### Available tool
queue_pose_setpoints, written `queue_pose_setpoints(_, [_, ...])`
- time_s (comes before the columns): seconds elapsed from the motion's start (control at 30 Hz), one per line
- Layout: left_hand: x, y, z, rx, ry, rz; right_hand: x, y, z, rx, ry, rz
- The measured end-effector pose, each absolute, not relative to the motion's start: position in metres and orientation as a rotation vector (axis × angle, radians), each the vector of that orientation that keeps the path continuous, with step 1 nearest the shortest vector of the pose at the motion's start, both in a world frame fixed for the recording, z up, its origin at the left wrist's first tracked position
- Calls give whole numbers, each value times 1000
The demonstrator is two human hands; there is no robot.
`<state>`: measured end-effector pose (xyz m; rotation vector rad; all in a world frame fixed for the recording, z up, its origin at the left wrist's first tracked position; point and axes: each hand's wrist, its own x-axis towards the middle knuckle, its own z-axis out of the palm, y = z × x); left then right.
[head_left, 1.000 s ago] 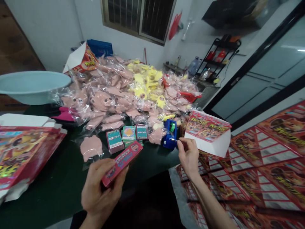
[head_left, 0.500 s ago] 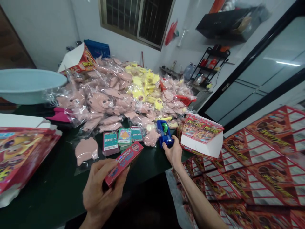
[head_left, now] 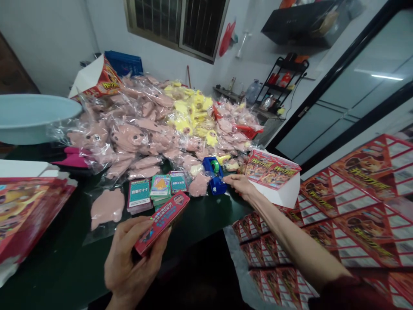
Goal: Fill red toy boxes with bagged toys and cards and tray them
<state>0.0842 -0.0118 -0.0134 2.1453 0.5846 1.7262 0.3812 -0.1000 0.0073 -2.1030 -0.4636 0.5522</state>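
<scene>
My left hand (head_left: 132,254) is closed around a small red card box (head_left: 163,221) with printed text, holding it tilted above the table. Just right of a blue tape dispenser (head_left: 218,185) with a green-cored roll, my right hand (head_left: 240,185) has its thumb and fingers pinched together; what lies between them is too small to make out. Printed cards stand in stacks behind the box, among them a teal-faced stack (head_left: 139,193) and a green-edged stack (head_left: 160,186). A pink animal-shaped piece (head_left: 108,209) in a clear bag lies left of them.
Bagged pink figures (head_left: 129,135) and yellow ones (head_left: 193,107) are heaped across the back of the dark table (head_left: 64,258). A pale blue basin (head_left: 35,116) stands left. Red printed cartons (head_left: 29,206) flank the table; an open display box (head_left: 274,172) sits beyond my right hand.
My right hand has shifted from the near end of the tape dispenser to its right side, fingers now pinched. My left hand still holds the card box; the view has shifted slightly.
</scene>
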Motion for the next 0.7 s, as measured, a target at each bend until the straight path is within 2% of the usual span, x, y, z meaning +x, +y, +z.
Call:
queue_pose_setpoints(0.23, [84,-11,-16,2116,552,1715,378,-81,13,-2052,-152,744])
queue_pose_setpoints(0.7, [85,-11,-17,2084,551,1732,370,-89,4,-1769,-83,588])
